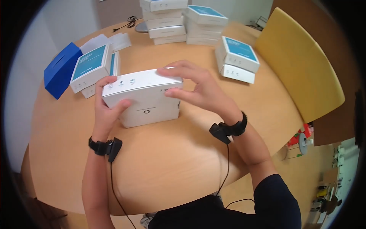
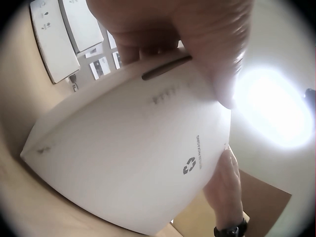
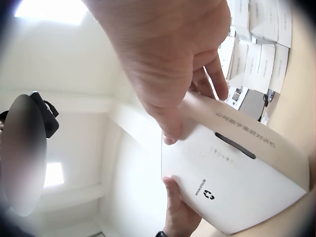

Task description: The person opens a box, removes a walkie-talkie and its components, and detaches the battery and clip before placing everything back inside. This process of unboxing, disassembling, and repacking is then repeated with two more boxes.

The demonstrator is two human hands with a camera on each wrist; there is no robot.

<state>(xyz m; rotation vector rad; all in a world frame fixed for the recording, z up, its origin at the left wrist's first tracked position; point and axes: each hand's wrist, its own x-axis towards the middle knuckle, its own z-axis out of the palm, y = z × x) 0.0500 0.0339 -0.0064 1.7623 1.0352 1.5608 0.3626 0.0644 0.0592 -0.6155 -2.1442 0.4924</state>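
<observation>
A white cardboard box (image 1: 143, 105) stands on its long edge on the table, close in front of the person. It has small icons along the upper side and a recycling mark on the face turned toward the person. The left hand (image 1: 105, 110) grips its left end, thumb on the near face and fingers round the far side. At the upper right corner the right hand (image 1: 200, 86) holds it, thumb on the near face, fingers over the top. A dark slot and printed characters show on the box (image 3: 247, 173) in the right wrist view.
Stacked white boxes (image 1: 166, 23) stand at the back of the round wooden table (image 1: 152, 171). Two more boxes (image 1: 236, 57) sit at right, near a yellow chair (image 1: 301, 65). At left are blue-topped boxes (image 1: 91, 65), a blue box (image 1: 63, 70) and papers (image 1: 120, 41).
</observation>
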